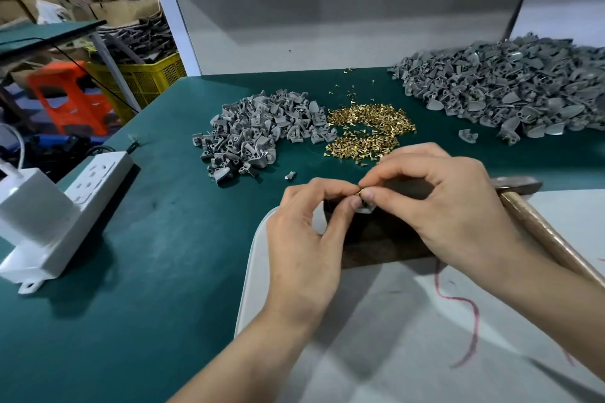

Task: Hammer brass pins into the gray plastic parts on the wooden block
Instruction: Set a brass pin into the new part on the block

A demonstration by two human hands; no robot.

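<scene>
My left hand (307,235) and my right hand (451,206) meet over the dark wooden block (383,239). Between their fingertips a small brass pin (361,192) is pinched, just above a gray plastic part (366,208) that sits on the block; fingers hide most of that part. A hammer (537,229) with a wooden handle lies to the right, its head beside my right hand, with neither hand on it. Loose brass pins (370,127) lie in a heap beyond the hands.
A small pile of gray parts (258,127) lies left of the pins and a large pile (510,91) at the back right. A white power strip with a charger (65,206) sits at the table's left edge. A light gray mat (409,321) covers the near right of the green table.
</scene>
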